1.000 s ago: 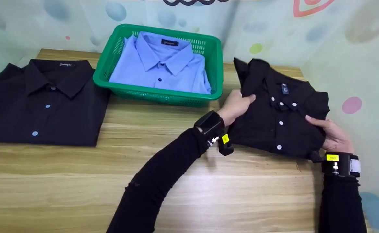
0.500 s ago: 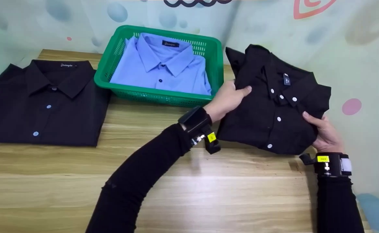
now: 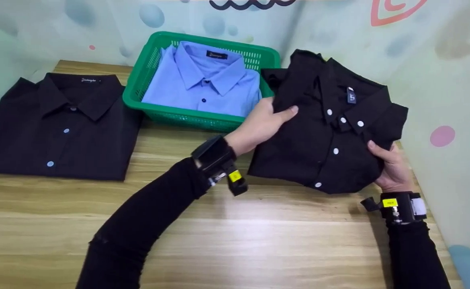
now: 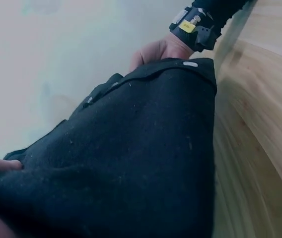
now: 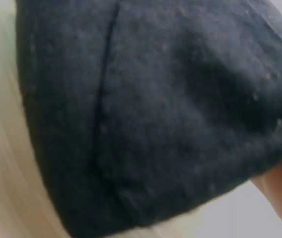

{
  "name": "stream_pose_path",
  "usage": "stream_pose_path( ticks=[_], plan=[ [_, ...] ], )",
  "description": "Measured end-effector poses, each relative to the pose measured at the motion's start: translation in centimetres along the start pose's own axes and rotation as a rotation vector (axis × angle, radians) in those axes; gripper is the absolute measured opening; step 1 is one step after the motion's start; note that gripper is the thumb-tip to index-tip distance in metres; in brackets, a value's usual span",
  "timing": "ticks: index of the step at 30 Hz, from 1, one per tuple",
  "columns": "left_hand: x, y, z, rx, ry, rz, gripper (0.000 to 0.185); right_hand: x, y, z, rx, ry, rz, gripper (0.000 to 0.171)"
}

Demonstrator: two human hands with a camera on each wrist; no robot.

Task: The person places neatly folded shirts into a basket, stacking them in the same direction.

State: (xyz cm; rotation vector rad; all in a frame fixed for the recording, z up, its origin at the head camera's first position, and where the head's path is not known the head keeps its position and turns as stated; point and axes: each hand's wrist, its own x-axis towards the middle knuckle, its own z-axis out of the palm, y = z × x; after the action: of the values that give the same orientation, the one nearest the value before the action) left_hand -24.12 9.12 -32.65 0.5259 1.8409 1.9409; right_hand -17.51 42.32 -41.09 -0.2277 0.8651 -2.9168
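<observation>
Folded black shirt (image 3: 323,140), white buttons, lifted, beside green basket (image 3: 178,116)

Shirt (image 3: 205,86) in basket (image 3: 138,76), another shirt (image 3: 58,124) left of it

Head overhead; wrists close on shirt (image 3: 327,136)

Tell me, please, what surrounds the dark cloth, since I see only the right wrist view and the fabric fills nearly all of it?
Observer: It is a folded black shirt, and both hands hold it: the left hand grips its left edge, the right hand its lower right corner.
Operator: Is anything near it?
Observer: A green basket sits just left of it, with a folded blue shirt inside.
Operator: Is the held shirt over the basket?
Observer: Its top left corner reaches the basket's right rim; most of it hangs over the wooden table.
Operator: Any other clothes?
Observer: A second black shirt lies flat at the table's left.
</observation>
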Motion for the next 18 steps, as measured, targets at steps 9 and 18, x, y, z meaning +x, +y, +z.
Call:
stream_pose_path(
  ticks=[9,18],
  plan=[
    [-2.1,-0.2,-3.5,-0.014,0.04,0.014,0.037,0.9,2.8,1.7,-0.056,-0.025,0.065,0.039],
    [-3.2,0.2,-6.9,-0.054,0.052,0.019,0.037,3.3,4.1,3.9,-0.196,-0.033,0.101,0.038]
  ],
)
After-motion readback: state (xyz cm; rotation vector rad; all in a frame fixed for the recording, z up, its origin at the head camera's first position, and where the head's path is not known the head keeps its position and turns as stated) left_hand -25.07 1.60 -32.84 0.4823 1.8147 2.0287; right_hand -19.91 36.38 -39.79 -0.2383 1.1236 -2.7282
